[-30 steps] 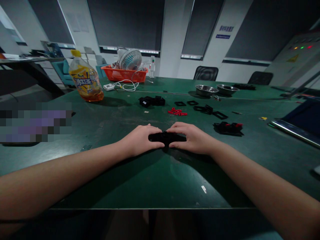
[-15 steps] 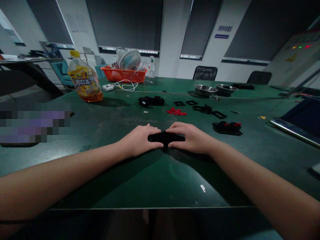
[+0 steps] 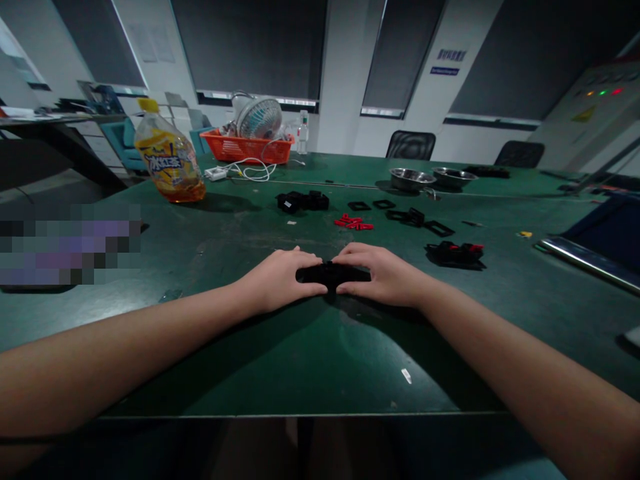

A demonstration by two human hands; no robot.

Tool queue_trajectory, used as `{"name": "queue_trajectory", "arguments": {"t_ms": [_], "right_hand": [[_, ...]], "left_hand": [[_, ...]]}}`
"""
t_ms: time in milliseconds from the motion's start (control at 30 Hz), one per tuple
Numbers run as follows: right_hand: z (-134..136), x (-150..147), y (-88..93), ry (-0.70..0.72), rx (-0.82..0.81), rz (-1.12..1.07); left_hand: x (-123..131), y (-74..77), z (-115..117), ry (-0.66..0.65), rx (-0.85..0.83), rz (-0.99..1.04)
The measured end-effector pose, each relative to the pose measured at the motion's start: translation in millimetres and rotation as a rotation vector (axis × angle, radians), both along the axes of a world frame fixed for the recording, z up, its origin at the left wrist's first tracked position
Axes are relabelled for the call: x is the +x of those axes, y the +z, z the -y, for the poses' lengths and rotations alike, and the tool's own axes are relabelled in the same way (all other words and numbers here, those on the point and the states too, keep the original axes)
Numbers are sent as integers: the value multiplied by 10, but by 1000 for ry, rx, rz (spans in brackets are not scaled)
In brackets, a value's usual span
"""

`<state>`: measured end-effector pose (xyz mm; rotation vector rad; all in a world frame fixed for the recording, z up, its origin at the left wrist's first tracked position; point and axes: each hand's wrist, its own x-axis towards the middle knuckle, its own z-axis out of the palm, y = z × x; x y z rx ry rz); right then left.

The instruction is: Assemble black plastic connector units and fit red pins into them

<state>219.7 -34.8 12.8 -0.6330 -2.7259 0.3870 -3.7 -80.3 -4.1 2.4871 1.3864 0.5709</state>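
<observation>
Head view: looking forward and down at an elongated, narrow black part (image 3: 332,275), low at the middle of a dark green, scuffed surface (image 3: 260,380), nearer the front edge than anything else there. Points sideways, with a long axis running left to right, roughly parallel to that front edge, from the bare left hand (image 3: 283,280) across to the bare right hand (image 3: 393,277). Cannot tell front end from back. Looks almost uniformly black, with little detail to make out beyond a small raised bump midway along the far side; partly hidden at both ends. Gripped from both sides by fingers bent along the far side and thumbs along the near side, with a slim gap between left and right tips. Farther back, scattered: small, bright red, stick-like pieces (image 3: 354,223). Off to the right: a black, angular assembly with red bits (image 3: 455,253).
</observation>
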Motion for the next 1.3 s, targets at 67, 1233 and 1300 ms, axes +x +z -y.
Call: {"name": "queue_trajectory", "arguments": {"t_ms": [67,1233,1300], "right_hand": [[-1,3,-3,-2,-1,-1],[20,-13,20,-10,-8,-1],[22,-13,20,-13,-10,1]], "left_hand": [[2,7,3,-6,-4,-5],[1,21,7,20,-19,-15],[3,22,6,19,-18,-20]]}}
